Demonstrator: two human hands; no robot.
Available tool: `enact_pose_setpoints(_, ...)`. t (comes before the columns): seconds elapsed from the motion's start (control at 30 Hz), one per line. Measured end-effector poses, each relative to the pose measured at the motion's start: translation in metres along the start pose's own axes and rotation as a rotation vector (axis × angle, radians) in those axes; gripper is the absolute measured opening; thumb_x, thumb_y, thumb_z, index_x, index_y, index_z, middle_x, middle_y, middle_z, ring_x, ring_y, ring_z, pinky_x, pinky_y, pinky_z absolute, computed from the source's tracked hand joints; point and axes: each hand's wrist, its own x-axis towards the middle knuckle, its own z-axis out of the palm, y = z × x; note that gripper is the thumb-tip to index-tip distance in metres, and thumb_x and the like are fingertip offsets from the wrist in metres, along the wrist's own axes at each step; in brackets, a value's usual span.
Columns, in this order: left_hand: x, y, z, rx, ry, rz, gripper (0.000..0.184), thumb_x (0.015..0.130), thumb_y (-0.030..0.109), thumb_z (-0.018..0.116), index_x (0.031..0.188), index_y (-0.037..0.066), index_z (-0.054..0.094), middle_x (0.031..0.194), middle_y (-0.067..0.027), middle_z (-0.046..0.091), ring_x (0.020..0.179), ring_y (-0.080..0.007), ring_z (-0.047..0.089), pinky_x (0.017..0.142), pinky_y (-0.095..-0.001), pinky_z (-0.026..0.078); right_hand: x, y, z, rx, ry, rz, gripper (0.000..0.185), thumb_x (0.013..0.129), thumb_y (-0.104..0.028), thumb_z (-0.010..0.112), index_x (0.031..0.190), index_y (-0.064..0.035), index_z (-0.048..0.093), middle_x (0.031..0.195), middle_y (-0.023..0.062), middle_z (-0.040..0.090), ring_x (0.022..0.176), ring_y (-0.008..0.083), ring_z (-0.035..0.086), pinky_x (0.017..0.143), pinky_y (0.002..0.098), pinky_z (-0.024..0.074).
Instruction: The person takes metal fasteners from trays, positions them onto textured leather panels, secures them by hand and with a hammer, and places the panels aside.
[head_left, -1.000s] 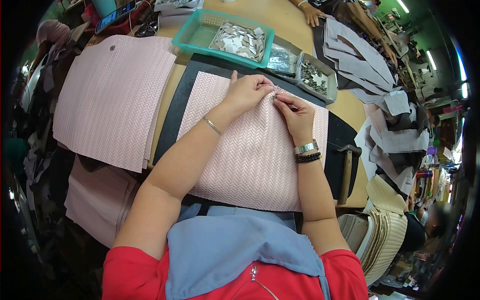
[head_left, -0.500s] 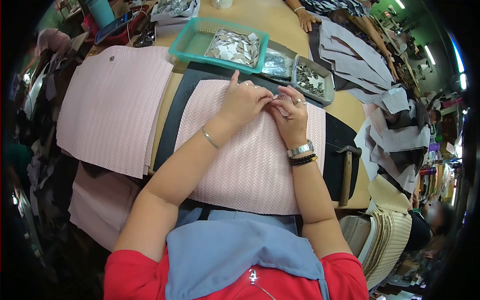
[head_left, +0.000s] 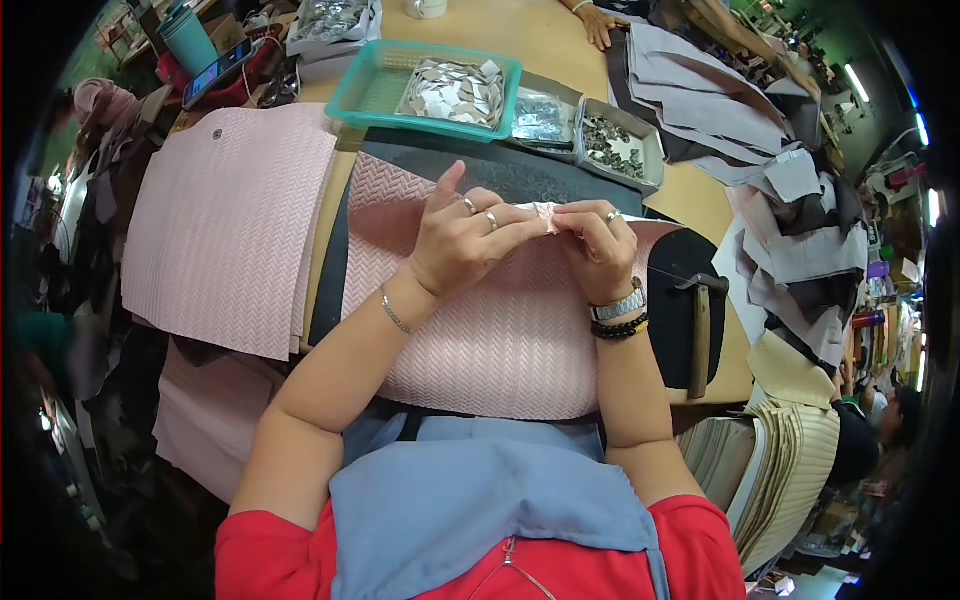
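Observation:
A pink herringbone-textured sheet (head_left: 490,350) lies on a dark board (head_left: 500,175), its far edge lifted and bent up toward me. My left hand (head_left: 470,230) pinches that raised edge near its middle, with the thumb pointing up. Close beside it, my right hand (head_left: 602,240) grips the same edge between thumb and fingers. The fingertips of both hands nearly meet at a small bunched spot. Whether a small part sits between them is too small to tell.
A green basket (head_left: 345,105) with pale square pieces and a box of metal bits (head_left: 652,165) stand beyond the board. A hammer (head_left: 700,335) lies right, stacked pink sheets (head_left: 230,230) left. Another person's hand (head_left: 597,25) rests at the far edge.
Both hands have raised the sheet's far edge, which lay flatter before, and bent it toward me. The view has shifted slightly.

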Motion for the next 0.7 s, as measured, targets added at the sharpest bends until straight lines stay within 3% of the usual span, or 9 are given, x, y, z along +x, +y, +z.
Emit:
enact_pose_setpoints(0.3,-0.001,-0.009,0.000,-0.175,-0.046,-0.125,0.013,0.078,0.018,0.074,0.086,0.028,0.071,0.094,0.0143,0.073,0.075,-0.0063,0.061,0.121,-0.0441,0.013,0.001,-0.001,-0.001,0.033,-0.057,-0.129,0.021,0.070,0.005,0.073,0.086,-0.0067,0.066,0.089,0.0051,0.071,0.084,0.0249,0.070,0.091,0.0454,0.0559)
enact_pose_setpoints(0.4,-0.003,-0.013,0.006,-0.174,-0.023,-0.106,0.007,0.082,0.022,0.070,0.084,0.029,0.070,0.086,0.0143,0.072,0.075,-0.0047,0.063,0.121,-0.0490,0.008,-0.002,0.001,-0.001,0.013,-0.074,-0.135,0.019,0.072,0.004,0.073,0.086,-0.0070,0.066,0.090,0.0048,0.071,0.087,0.0245,0.070,0.094,0.0467,0.0542)
enact_pose_setpoints(0.7,-0.002,-0.010,0.002,-0.072,0.008,-0.048,0.009,0.082,0.021,0.069,0.082,0.030,0.070,0.086,0.0155,0.072,0.074,-0.0050,0.063,0.122,-0.0485,0.006,0.009,-0.004,-0.011,-0.080,-0.130,-0.144,0.013,0.076,-0.003,0.070,0.086,-0.0098,0.065,0.097,0.0022,0.073,0.089,0.0228,0.070,0.092,0.0462,0.0534)
